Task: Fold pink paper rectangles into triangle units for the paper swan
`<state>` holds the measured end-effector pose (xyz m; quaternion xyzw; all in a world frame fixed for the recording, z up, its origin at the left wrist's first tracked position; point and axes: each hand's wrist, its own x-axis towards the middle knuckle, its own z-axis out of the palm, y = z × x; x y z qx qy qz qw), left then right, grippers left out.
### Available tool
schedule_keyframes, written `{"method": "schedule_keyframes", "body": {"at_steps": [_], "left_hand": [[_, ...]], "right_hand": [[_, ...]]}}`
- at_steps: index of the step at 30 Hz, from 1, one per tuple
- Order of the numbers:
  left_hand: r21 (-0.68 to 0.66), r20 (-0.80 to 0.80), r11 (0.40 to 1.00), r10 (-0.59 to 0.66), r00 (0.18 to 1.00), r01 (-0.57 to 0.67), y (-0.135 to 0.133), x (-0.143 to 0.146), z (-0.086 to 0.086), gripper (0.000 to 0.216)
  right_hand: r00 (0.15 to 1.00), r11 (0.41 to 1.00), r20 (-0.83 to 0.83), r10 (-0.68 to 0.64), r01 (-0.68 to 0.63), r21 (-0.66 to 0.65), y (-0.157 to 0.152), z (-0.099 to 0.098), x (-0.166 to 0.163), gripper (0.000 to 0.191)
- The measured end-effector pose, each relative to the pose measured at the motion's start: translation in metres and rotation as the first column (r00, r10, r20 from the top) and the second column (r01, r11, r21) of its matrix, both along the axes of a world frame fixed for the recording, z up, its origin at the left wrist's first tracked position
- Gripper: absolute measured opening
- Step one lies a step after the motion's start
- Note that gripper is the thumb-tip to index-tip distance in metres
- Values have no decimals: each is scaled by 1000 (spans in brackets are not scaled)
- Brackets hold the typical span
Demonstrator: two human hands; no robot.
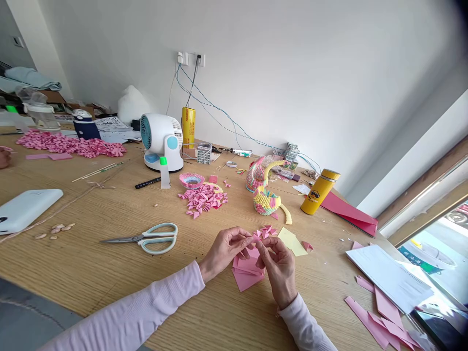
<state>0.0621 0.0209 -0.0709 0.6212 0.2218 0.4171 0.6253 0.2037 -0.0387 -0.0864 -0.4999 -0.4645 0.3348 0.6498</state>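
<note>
My left hand (224, 249) and my right hand (278, 267) meet over the wooden table (109, 273), both pinching a small pink paper piece (255, 239) between their fingertips. Under the hands lies a stack of pink paper slips (245, 274). Just beyond the fingers sit a few folded pink triangles (268, 230) and a pale yellow paper slip (292, 241). Both sleeves are light pink.
Scissors (148, 238) lie to the left. Further back are a heap of folded pink pieces (203, 199), a paper swan model (263, 187), a yellow flask (319, 192), a desk fan (161, 141) and a glue stick (165, 173). White papers (389, 276) and pink strips (383, 321) lie right.
</note>
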Motion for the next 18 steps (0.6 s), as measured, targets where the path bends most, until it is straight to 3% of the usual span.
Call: {"method": "schedule_keyframes", "body": {"at_steps": [7,13,18], "left_hand": [[-108,3,994,18,1000,-18,2,1,1,35],[-285,99,957,91,991,-60,4,-1,0,41],[-267,71,964,9,997,11,3,1,-3,34]], "right_hand": [[999,999,35,-6,7,-31,-1,-2,1,24],[994,999,-110,-17,13,-34,-1,0,-2,26],[986,999,-164,-40,36,-29,2,-2,-3,26]]}}
